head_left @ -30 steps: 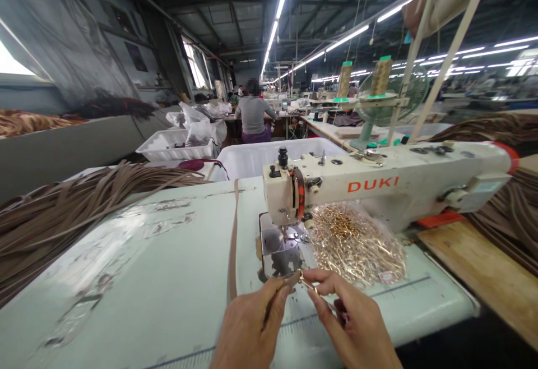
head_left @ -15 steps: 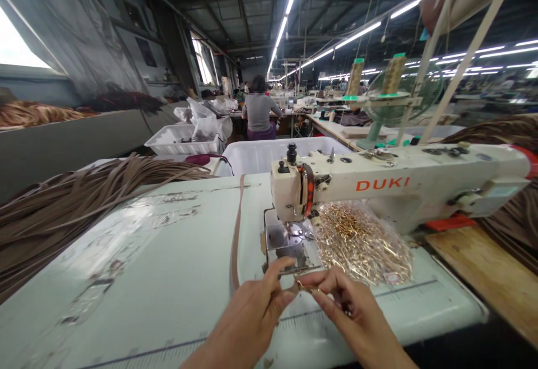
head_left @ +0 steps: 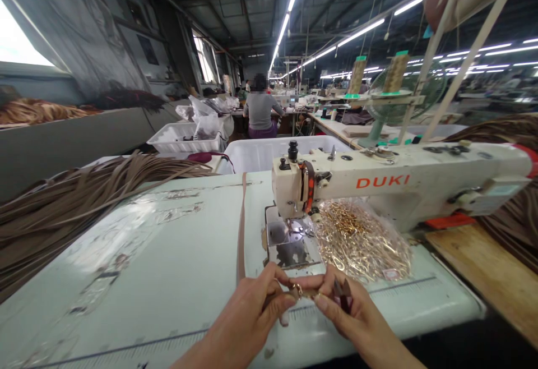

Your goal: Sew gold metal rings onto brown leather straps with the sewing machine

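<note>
Both hands meet at the front edge of the pale green sewing table (head_left: 159, 279). My left hand (head_left: 252, 316) pinches the near end of a long brown strap (head_left: 241, 229) that runs away across the table. My right hand (head_left: 351, 313) pinches a small gold metal ring (head_left: 297, 289) against that strap end, with a dark small tool tucked in its fingers. Just beyond the fingers lies the steel needle plate (head_left: 290, 248) of the white DUKI sewing machine (head_left: 390, 184).
A clear bag of gold metal rings (head_left: 361, 240) lies under the machine arm. A heap of brown straps (head_left: 71, 206) covers the table's left. White tubs (head_left: 269, 153) stand behind. A wooden board (head_left: 483, 271) lies right. Another person (head_left: 259, 112) sits far ahead.
Both hands have drawn back from the needle plate toward the table's front edge, still pinched together on the strap end and ring. The view has shifted slightly.
</note>
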### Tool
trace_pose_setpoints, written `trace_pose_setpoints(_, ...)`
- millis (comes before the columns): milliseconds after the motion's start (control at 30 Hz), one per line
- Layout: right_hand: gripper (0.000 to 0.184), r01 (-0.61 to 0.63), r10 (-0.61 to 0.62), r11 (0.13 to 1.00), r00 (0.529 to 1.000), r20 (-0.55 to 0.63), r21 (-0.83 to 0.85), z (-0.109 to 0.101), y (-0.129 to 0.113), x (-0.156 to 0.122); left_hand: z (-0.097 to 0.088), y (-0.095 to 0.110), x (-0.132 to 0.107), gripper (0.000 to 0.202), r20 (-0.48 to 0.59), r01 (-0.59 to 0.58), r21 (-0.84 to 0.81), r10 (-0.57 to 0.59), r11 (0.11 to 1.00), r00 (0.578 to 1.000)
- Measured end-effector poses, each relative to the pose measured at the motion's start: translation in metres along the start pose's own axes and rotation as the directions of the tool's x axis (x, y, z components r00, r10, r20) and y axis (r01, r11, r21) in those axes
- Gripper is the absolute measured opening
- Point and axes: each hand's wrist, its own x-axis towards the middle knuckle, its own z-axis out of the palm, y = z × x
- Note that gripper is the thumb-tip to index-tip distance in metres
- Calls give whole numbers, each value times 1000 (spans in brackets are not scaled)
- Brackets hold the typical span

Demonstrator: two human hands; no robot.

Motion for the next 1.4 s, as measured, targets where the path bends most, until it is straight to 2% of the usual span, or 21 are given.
trace_pose_setpoints(167, 31, -10, 10, 1000, 999, -30, 10, 5, 4, -4, 0, 2, -1, 5, 3, -13, 4, 13, 1000, 1000)
trace_pose_setpoints(333, 25, -32, 33, 999, 999, 39, -20, -1, -2, -4, 2, 1, -1, 7, -4, 12, 31, -12, 999, 1000)
trace_pose_setpoints(500, 25, -26, 44, 969, 997, 68, -248, 1, -12, 9, 3, 7, -2, 10, 13, -42, 163, 40, 986, 999)
trace_pose_setpoints(567, 16, -4, 40, 913, 996, 80, -407, 5, -14, 14, 3, 10, -2, 9, 56, -81, 169, 72, 982, 996)
trace_pose_setpoints(633, 15, 39, 8, 843, 996, 84, -537, 9, -12, 15, 3, 12, -2, 9, 91, -100, 187, 85, 977, 992)
trace_pose_setpoints(733, 13, 148, -93, 767, 988, 121, -625, 11, -3, 12, 4, 10, -3, 13, 100, -87, 262, 63, 961, 993)
trace_pose_setpoints(867, 20, 256, -167, 748, 966, 199, -612, 8, 4, 7, 6, 7, -4, 27, 115, -102, 306, 70, 947, 991)
trace_pose_setpoints(1033, 25, 197, -114, 862, 973, 200, -467, 7, -10, 11, 4, 8, -1, 14, 103, -60, 191, 41, 980, 994)
trace_pose_setpoints(1133, 26, 169, -120, 907, 982, 149, -385, 10, -14, 14, 7, 6, 0, 12, -5, -29, 190, 31, 981, 1000)
trace_pose_setpoints(1233, 22, 195, -180, 908, 981, 75, -371, 12, -8, 13, 12, 3, -1, 12, -134, -40, 188, 66, 981, 989)
trace_pose_setpoints(1333, 23, 251, -260, 890, 965, 30, -381, 14, 1, 13, 16, 4, -1, 8, -187, -4, 143, 31, 990, 982)
trace_pose_setpoints(1400, 25, 258, -277, 891, 961, 5, -374, 15, 5, 13, 16, 6, 0, 7, -186, 32, 111, -11, 993, 982)
